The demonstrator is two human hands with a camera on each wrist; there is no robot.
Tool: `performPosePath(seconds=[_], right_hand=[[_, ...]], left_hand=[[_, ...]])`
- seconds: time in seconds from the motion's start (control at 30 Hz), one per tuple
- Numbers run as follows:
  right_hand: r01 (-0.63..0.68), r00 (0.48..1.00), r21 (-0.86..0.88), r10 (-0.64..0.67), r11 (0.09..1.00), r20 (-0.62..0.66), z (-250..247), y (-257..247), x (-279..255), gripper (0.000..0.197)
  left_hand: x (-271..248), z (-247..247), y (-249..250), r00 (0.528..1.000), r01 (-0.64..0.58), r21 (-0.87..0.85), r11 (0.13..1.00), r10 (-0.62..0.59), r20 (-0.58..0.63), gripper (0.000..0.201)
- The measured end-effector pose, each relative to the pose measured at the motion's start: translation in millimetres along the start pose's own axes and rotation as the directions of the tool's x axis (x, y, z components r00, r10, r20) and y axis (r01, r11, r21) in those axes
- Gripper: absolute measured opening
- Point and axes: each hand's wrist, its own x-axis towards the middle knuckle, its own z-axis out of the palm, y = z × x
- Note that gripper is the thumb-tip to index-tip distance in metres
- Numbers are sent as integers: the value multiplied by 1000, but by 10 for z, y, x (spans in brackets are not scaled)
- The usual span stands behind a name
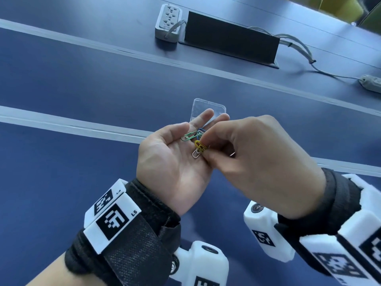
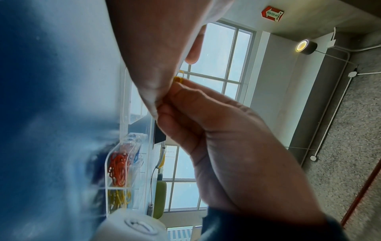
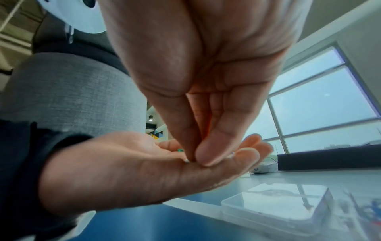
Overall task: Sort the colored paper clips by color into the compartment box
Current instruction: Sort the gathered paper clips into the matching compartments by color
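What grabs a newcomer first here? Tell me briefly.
The open left hand, palm up mid-frame, carrying loose clips, a green paper clip among them. The right hand pinches yellow paper clips over that palm. The clear compartment box on the blue table holds orange and yellow clips.

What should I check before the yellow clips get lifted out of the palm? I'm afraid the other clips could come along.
1. Right hand pinches the yellow clips: ok.
2. Left hand flat, palm up under the loose clips: ok.
3. Yellow clips free of the white clip: cannot tell, they overlap.
4. Green clip apart from the pinch: ok.
5. Yellow compartment of the compartment box located: ok, left wrist view.
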Motion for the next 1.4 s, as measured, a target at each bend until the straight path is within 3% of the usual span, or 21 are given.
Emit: performPosePath(seconds=[0.37,0.5,0.87,1.0,1.1,1.23,1.4], right_hand=[[-40,999,52,41,998,-19,36,59,-44,12],[-9,999,7,9,1000,-39,78,71,-31,14],[17,998,89,-12,996,-58,25,136,-64,12],[46,996,275,-22,960,-89,-98,222,-83,10],[-56,989,365,101,929,-106,-325,452,-136,8],[-218,975,196,221,956,9,-436,726,-291,10],[-254,967,-28,253,967,-29,-345,850,-379,11]], left_hand=[[2,1,-33,1000,0,18,1000,0,2,54],[2,-11,-48,1000,3,52,999,-3,-11,56],[14,-29,-69,1000,-2,52,999,0,25,51],[36,-57,-56,999,-42,65,997,44,-28,51],[57,-88,-21,997,-59,105,993,64,-45,45],[92,-216,-1,999,-44,86,995,43,6,47],[110,-228,-46,1000,-22,93,995,23,-12,47]])
